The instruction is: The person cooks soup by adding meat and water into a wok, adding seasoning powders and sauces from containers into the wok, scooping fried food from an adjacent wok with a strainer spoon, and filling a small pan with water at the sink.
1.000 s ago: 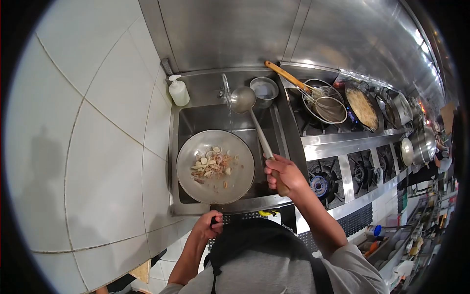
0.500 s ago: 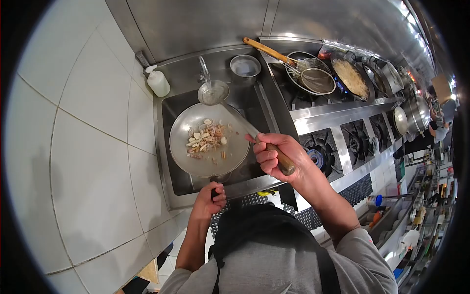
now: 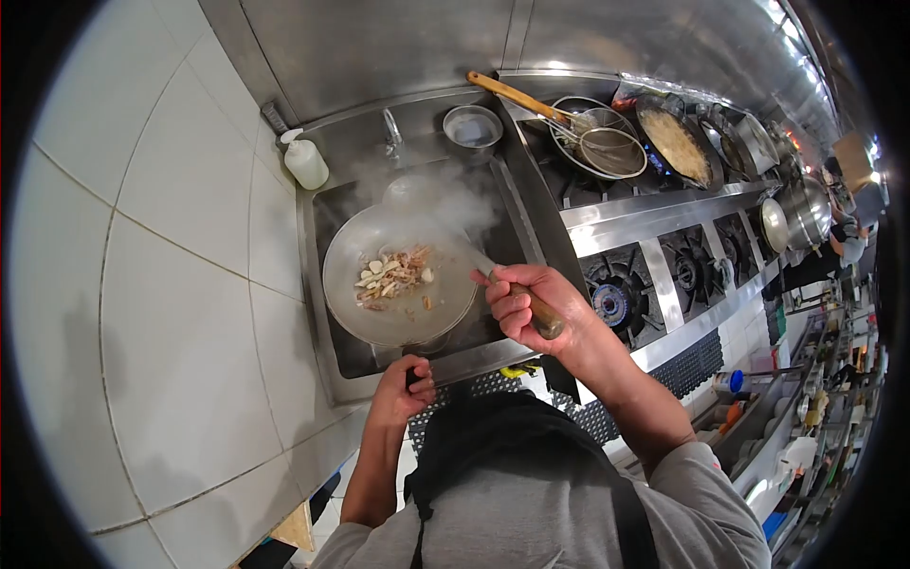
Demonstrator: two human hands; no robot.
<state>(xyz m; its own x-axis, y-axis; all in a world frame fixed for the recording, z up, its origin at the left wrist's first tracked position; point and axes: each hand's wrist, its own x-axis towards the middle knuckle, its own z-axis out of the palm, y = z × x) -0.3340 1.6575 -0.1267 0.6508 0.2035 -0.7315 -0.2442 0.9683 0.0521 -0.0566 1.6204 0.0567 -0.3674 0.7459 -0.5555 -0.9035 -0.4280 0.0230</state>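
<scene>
My left hand is closed around the short dark handle of a round metal wok, held over the sink. Pale slices, perhaps garlic, lie with browned, stringy pieces in the wok's middle. In my right hand is the wooden-ended handle of a ladle. Its bowl hangs over the wok's far rim, half veiled by white steam; what the bowl holds is hidden. Just beyond it stands the tap.
Around the wok is the metal sink, with a soap bottle at the back left and a metal bowl behind. To the right, strainers rest over a pan beside a wok of frothy oil. A front burner shows blue flame.
Steam has risen around the ladle bowl and the far side of the wok. The bowl has moved slightly away from under the tap, where water ran into it. Both hands keep their holds.
</scene>
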